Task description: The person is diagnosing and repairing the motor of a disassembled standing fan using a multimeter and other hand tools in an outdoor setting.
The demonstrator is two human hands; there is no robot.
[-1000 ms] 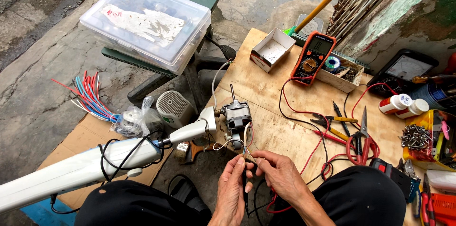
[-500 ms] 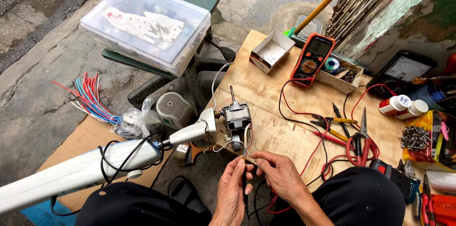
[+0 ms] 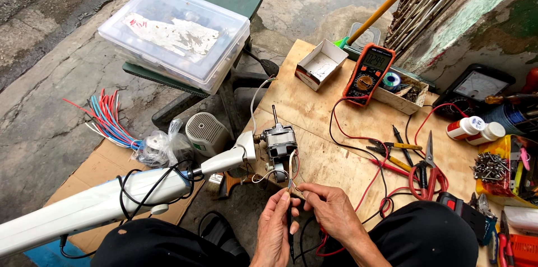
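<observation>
The white fan pole is cut off at the left edge; the right hand covers the wire ends, and the black probe tip is too small to tell

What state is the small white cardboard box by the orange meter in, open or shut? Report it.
Open. The small white cardboard box on the wooden board shows its bare white inside, beside the orange multimeter.

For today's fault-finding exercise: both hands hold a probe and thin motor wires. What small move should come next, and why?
Probably press the black probe in the left hand onto the wire end pinched by the right hand; the tip sits just beside it, and the orange multimeter is on.
</observation>
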